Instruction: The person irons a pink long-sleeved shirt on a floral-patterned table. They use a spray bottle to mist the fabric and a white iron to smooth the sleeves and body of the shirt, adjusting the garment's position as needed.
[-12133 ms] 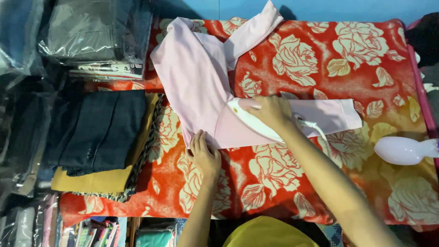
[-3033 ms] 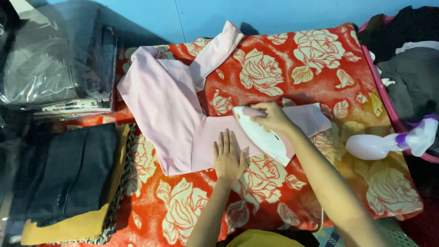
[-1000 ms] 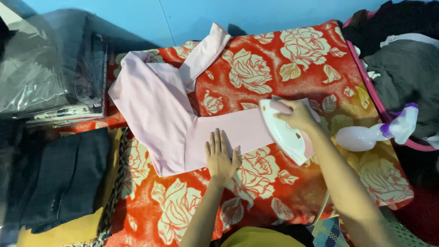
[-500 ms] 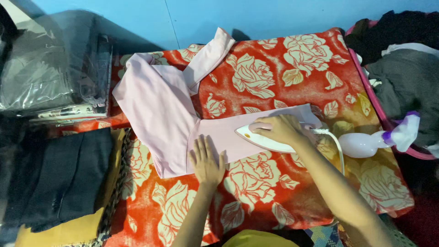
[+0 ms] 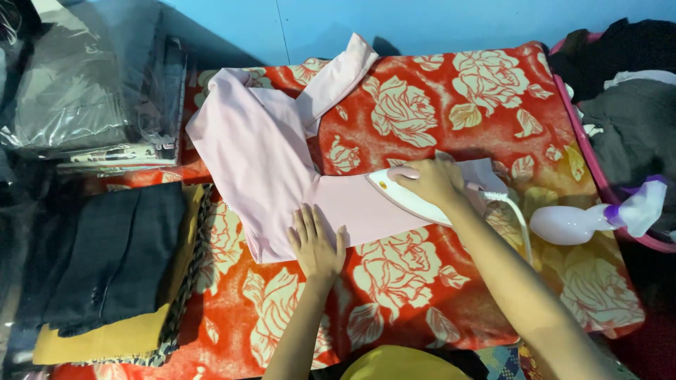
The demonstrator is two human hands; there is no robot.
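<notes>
The right hand grips a white iron on the pink garment while the left hand presses flat, fingers spread, on its edge

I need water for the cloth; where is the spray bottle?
Right side of the head view: the spray bottle lies on the red floral cover, beside the iron.

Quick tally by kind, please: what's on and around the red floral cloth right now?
Pink garment: 1
White iron, gripped by the right hand: 1
Spray bottle: 1
Folded clothes stack: 1
Plastic-wrapped bundle: 1
Loose dark clothes heap: 1
Left hand, flat on the garment: 1
Total: 8, counting both hands
</notes>
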